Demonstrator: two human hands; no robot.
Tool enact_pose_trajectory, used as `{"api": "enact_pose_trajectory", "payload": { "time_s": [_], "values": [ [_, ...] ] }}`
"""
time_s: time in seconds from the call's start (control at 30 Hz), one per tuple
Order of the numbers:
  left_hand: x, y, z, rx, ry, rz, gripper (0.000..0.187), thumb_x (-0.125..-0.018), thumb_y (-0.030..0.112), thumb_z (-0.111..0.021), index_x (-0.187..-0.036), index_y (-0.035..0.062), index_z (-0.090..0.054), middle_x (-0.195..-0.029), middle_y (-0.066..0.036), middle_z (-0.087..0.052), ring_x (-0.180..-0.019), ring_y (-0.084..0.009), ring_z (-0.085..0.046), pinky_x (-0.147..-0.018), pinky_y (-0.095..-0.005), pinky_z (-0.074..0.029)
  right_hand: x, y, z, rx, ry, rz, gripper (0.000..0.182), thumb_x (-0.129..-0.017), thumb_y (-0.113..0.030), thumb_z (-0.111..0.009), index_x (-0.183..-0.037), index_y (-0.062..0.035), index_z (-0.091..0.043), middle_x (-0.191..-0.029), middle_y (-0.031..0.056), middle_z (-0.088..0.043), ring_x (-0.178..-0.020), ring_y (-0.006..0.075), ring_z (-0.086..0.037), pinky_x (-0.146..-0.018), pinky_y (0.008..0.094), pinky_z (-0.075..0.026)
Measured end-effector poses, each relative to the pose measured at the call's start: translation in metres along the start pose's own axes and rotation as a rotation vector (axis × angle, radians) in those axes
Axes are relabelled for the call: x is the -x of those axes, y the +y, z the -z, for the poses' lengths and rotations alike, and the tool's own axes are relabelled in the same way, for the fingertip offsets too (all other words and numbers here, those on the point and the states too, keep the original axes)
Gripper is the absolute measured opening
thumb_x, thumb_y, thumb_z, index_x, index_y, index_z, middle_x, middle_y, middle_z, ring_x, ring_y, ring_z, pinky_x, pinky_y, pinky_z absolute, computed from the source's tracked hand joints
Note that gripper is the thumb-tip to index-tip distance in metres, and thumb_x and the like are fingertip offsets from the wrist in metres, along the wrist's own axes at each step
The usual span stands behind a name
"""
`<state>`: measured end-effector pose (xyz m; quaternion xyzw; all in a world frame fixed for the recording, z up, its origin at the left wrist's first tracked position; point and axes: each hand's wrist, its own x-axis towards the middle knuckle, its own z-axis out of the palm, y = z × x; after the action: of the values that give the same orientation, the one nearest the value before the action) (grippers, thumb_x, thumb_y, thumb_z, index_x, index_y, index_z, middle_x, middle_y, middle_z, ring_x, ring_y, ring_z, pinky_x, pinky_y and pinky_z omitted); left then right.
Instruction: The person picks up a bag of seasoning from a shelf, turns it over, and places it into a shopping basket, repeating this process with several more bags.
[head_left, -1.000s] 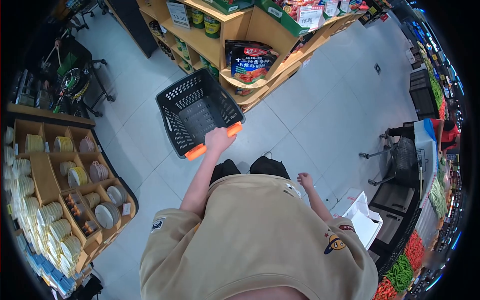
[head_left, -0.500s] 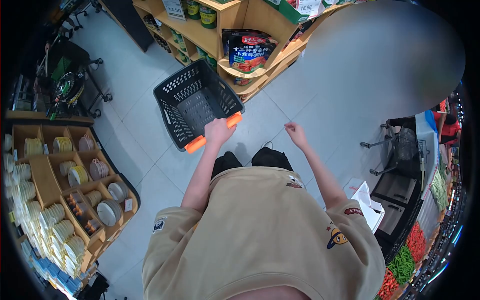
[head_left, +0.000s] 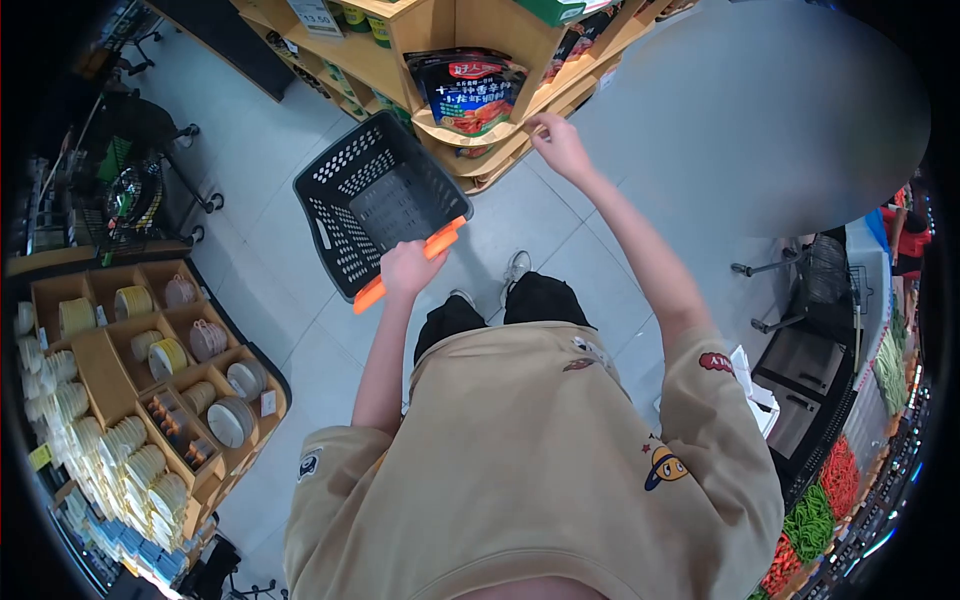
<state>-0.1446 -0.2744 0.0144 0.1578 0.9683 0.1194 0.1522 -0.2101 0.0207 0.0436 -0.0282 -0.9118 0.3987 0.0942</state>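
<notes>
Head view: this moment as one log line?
left hand: grips orange handle of empty black perforated plastic basket | right hand: near tan wooden shelf, contact unclear

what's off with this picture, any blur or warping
Head view: strong wide-angle bending, blackened corners; a big smeared patch at upper right hides what is behind it; dish shelves curve at the left; basket and left hand look fairly sharp.

Shop | shelves (head_left: 430,30) with price tag (head_left: 316,18) | packaged food (head_left: 468,92) | peppers (head_left: 808,522) heaped on display
</notes>
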Motion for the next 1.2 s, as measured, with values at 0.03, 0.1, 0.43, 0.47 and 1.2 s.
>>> {"api": "enact_pose_trajectory", "payload": {
  "time_s": [0.03, 0.1, 0.43, 0.47, 1.2],
  "values": [
    [-0.002, 0.002, 0.001, -0.013, -0.014, 0.01, 0.044, -0.067, 0.052, -0.056, -0.071, 0.0084, -0.065, -0.058, -0.011, -0.059, -0.058, -0.0265, -0.06, -0.056, -0.0348, -0.049, -0.011, 0.002, 0.002, 0.028, 0.025, 0.031, 0.021, -0.07, -0.005, -0.053, -0.09, 0.0013, -0.058, -0.088, 0.016, -0.056, -0.07, 0.0263, -0.058, -0.067, 0.0341, -0.046],
    [-0.002, 0.006, 0.004, -0.012, -0.003, 0.02, 0.046, -0.066, 0.054, -0.056, -0.07, 0.009, -0.065, -0.056, -0.011, -0.058, -0.057, -0.026, -0.059, -0.055, -0.0346, -0.048, -0.032, 0.001, 0.01, 0.07, 0.01, 0.031, 0.027, -0.069, -0.005, -0.054, -0.095, -0.0003, -0.055, -0.093, 0.0158, -0.054, -0.075, 0.0283, -0.057, -0.07, 0.0346, -0.046],
    [-0.01, 0.007, 0.003, -0.037, 0.044, 0.07, 0.049, -0.064, 0.058, -0.056, -0.066, 0.0096, -0.064, -0.051, -0.009, -0.056, -0.05, -0.0249, -0.058, -0.051, -0.0333, -0.048, -0.1, -0.005, -0.012, 0.524, -0.016, 0.133, 0.032, -0.07, -0.008, -0.053, -0.102, -0.0045, -0.047, -0.097, 0.0148, -0.053, -0.077, 0.0344, -0.058, -0.067, 0.0406, -0.048],
    [-0.012, 0.007, 0.005, -0.037, 0.041, 0.086, 0.049, -0.064, 0.058, -0.056, -0.066, 0.0096, -0.064, -0.051, -0.009, -0.056, -0.05, -0.0249, -0.058, -0.051, -0.0333, -0.048, -0.105, -0.003, -0.018, 0.607, -0.047, 0.053, 0.028, -0.07, -0.008, -0.053, -0.097, -0.0041, -0.049, -0.092, 0.0149, -0.056, -0.075, 0.0349, -0.058, -0.066, 0.0404, -0.048],
    [-0.068, 0.013, 0.006, 0.664, 0.296, -0.086, 0.061, -0.069, 0.03, -0.067, -0.115, 0.0004, -0.041, -0.103, -0.016, -0.054, -0.094, -0.0262, -0.054, -0.077, -0.0357, -0.044, -0.016, -0.094, 0.068, 0.389, 0.066, 0.02, 0.02, -0.077, -0.024, -0.056, -0.075, -0.0055, -0.06, -0.063, 0.0159, -0.057, -0.053, 0.0298, -0.056, -0.05, 0.0378, -0.046]
  ]
}}
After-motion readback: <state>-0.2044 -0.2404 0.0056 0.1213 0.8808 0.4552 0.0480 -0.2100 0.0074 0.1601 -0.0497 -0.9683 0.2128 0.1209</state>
